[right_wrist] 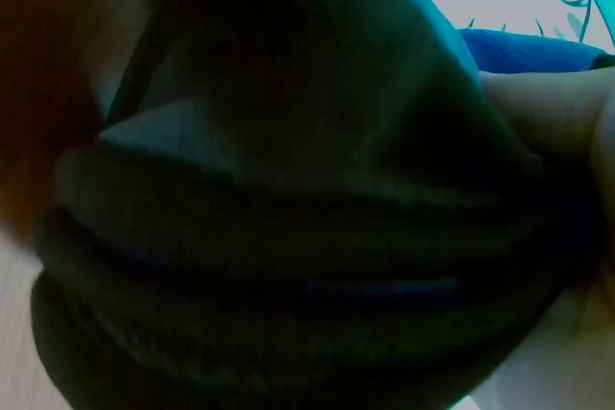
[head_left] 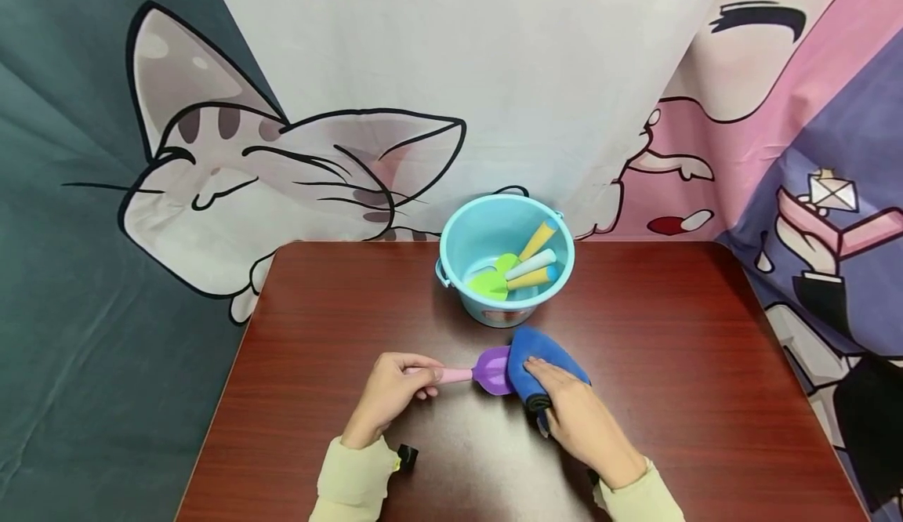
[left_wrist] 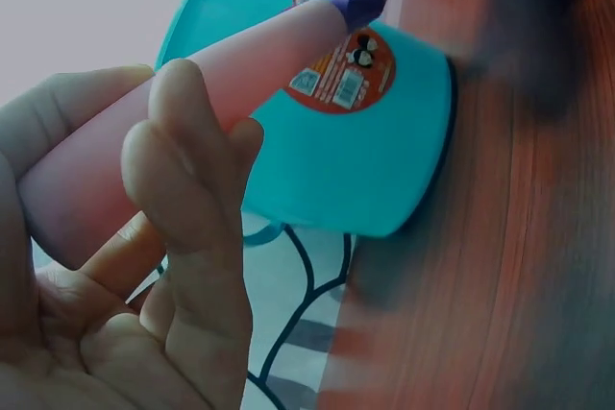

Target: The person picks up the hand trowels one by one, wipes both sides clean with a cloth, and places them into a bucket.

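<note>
My left hand (head_left: 391, 389) pinches the pink handle of a toy shovel (head_left: 491, 371) between thumb and fingers, and its purple scoop points right. Seen from the left wrist, the handle (left_wrist: 269, 55) slants up past the fingertips. A blue cloth (head_left: 532, 349) lies folded over the scoop's far end and hides that part. My right hand (head_left: 582, 420) grips this cloth, its fingers lying across the top. Dark, shaded cloth folds (right_wrist: 288, 237) fill most of the right wrist view, with part of the hand at the right edge.
Behind the hands, a light-blue bucket (head_left: 462, 244) stands at the table's back edge. Several toy tools (head_left: 490, 283) with green heads and yellow or pale handles lean inside it. Beyond the brown table (head_left: 339, 302) hangs a cartoon-printed curtain (head_left: 494, 52).
</note>
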The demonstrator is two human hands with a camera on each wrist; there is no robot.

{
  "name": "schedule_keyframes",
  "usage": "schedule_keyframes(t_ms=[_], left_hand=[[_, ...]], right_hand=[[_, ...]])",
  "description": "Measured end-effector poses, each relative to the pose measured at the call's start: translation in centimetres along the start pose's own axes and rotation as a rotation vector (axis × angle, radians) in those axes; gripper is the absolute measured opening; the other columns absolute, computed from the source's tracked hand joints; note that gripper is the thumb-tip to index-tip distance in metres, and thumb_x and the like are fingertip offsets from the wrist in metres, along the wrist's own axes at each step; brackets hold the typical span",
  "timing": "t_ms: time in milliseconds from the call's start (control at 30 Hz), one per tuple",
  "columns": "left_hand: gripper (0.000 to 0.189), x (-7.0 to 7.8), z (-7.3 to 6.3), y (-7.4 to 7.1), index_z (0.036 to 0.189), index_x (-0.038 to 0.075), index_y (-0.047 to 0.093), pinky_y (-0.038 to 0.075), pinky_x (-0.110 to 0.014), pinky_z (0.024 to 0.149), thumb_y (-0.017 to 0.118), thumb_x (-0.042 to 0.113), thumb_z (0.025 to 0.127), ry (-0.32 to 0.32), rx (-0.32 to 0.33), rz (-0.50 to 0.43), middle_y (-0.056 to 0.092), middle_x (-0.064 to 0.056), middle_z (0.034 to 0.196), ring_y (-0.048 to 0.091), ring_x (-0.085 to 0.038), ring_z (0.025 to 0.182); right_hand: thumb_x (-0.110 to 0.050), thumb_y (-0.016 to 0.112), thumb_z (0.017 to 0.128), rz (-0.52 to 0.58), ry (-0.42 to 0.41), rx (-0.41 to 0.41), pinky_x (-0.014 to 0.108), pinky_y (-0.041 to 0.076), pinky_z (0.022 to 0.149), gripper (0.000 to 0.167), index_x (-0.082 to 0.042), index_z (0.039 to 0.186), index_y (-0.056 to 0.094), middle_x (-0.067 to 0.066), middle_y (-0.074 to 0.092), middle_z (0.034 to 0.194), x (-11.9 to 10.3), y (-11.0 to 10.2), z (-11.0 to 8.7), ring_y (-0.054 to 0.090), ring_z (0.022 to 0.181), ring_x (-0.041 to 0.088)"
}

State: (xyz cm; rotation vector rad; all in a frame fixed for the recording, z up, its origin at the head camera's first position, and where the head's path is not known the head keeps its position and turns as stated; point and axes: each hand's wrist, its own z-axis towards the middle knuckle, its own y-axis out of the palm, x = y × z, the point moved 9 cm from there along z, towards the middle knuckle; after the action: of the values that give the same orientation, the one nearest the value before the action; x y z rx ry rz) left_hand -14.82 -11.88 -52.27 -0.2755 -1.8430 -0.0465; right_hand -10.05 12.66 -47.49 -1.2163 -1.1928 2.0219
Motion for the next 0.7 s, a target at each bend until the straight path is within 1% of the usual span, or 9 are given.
schedule_keyframes(t_ms=[67, 133, 200, 300, 367, 433, 533, 600, 700], left_hand=[[0.014, -0.1, 0.0, -0.4, 0.095, -0.002, 0.078, 0.053, -0.027, 0.054, 0.074, 0.006, 0.085, -0.008, 0.003, -0.018, 0.072, -0.020, 0.075, 0.068, -0.018, 0.059], [0.014, -0.3, 0.0, -0.7, 0.096, -0.002, 0.078, 0.051, -0.025, 0.052, 0.072, 0.005, 0.085, -0.015, 0.011, -0.030, 0.072, -0.020, 0.075, 0.067, -0.017, 0.058], [0.013, -0.4, -0.1, -1.1, 0.095, -0.001, 0.078, 0.047, -0.023, 0.050, 0.072, 0.004, 0.085, -0.019, 0.019, -0.035, 0.071, -0.019, 0.073, 0.065, -0.016, 0.055], [0.011, -0.5, -0.1, -1.4, 0.094, 0.001, 0.079, 0.042, -0.022, 0.047, 0.072, 0.005, 0.085, -0.021, 0.035, -0.039, 0.069, -0.017, 0.066, 0.060, -0.013, 0.051], [0.011, -0.4, -0.1, -1.6, 0.094, 0.001, 0.079, 0.042, -0.022, 0.046, 0.073, 0.005, 0.085, -0.018, 0.043, -0.047, 0.068, -0.016, 0.063, 0.060, -0.015, 0.051], [0.012, -0.5, -0.1, -1.6, 0.095, -0.001, 0.078, 0.043, -0.022, 0.048, 0.074, 0.005, 0.085, -0.015, 0.050, -0.064, 0.067, -0.017, 0.064, 0.062, -0.017, 0.052], [0.018, -0.5, -0.2, -1.6, 0.100, -0.006, 0.076, 0.048, -0.022, 0.051, 0.075, 0.006, 0.086, -0.014, 0.047, -0.098, 0.070, -0.019, 0.070, 0.068, -0.022, 0.059], [0.023, -0.5, -0.2, -1.5, 0.105, -0.009, 0.074, 0.052, -0.023, 0.055, 0.075, 0.006, 0.087, -0.016, 0.037, -0.131, 0.071, -0.023, 0.078, 0.070, -0.022, 0.063], [0.029, -0.6, -0.2, -1.2, 0.111, -0.012, 0.071, 0.057, -0.025, 0.062, 0.075, 0.005, 0.088, -0.016, 0.027, -0.179, 0.072, -0.026, 0.091, 0.072, -0.022, 0.068]], right_hand=[[0.016, 0.069, 0.069, -0.006, 0.012, 0.029, 0.052, 0.048, 0.098, 0.064, 0.009, 0.131, 0.059, 0.023, 0.063, 0.130, 0.5, -0.8, -0.1, 0.061, 0.119, 0.038], [0.016, 0.069, 0.068, -0.017, 0.032, 0.047, 0.052, 0.049, 0.096, 0.065, 0.008, 0.132, 0.059, 0.023, 0.064, 0.129, 1.0, -1.5, -0.2, 0.062, 0.118, 0.039], [0.017, 0.068, 0.069, -0.025, 0.062, 0.054, 0.051, 0.050, 0.093, 0.066, 0.007, 0.133, 0.059, 0.023, 0.064, 0.129, 1.5, -2.0, -0.4, 0.062, 0.117, 0.039], [0.017, 0.069, 0.070, -0.035, 0.109, 0.056, 0.052, 0.052, 0.091, 0.066, 0.005, 0.134, 0.058, 0.023, 0.063, 0.129, 2.2, -2.7, -0.6, 0.062, 0.117, 0.039], [0.017, 0.070, 0.071, -0.036, 0.132, 0.064, 0.052, 0.053, 0.089, 0.067, 0.004, 0.135, 0.058, 0.023, 0.063, 0.129, 2.5, -3.1, -0.7, 0.063, 0.115, 0.039], [0.017, 0.070, 0.071, -0.032, 0.134, 0.084, 0.052, 0.053, 0.087, 0.067, 0.003, 0.135, 0.059, 0.023, 0.064, 0.128, 2.7, -3.5, -0.8, 0.064, 0.114, 0.038], [0.018, 0.069, 0.069, -0.023, 0.129, 0.122, 0.052, 0.054, 0.084, 0.067, 0.002, 0.134, 0.060, 0.023, 0.065, 0.126, 3.0, -3.9, -1.0, 0.066, 0.110, 0.038], [0.018, 0.068, 0.069, -0.020, 0.128, 0.142, 0.052, 0.054, 0.082, 0.067, 0.001, 0.133, 0.061, 0.022, 0.066, 0.125, 3.3, -4.1, -1.2, 0.067, 0.108, 0.037], [0.018, 0.067, 0.069, -0.014, 0.149, 0.150, 0.053, 0.054, 0.082, 0.067, 0.001, 0.133, 0.061, 0.022, 0.066, 0.126, 3.7, -4.3, -1.3, 0.067, 0.107, 0.037]])
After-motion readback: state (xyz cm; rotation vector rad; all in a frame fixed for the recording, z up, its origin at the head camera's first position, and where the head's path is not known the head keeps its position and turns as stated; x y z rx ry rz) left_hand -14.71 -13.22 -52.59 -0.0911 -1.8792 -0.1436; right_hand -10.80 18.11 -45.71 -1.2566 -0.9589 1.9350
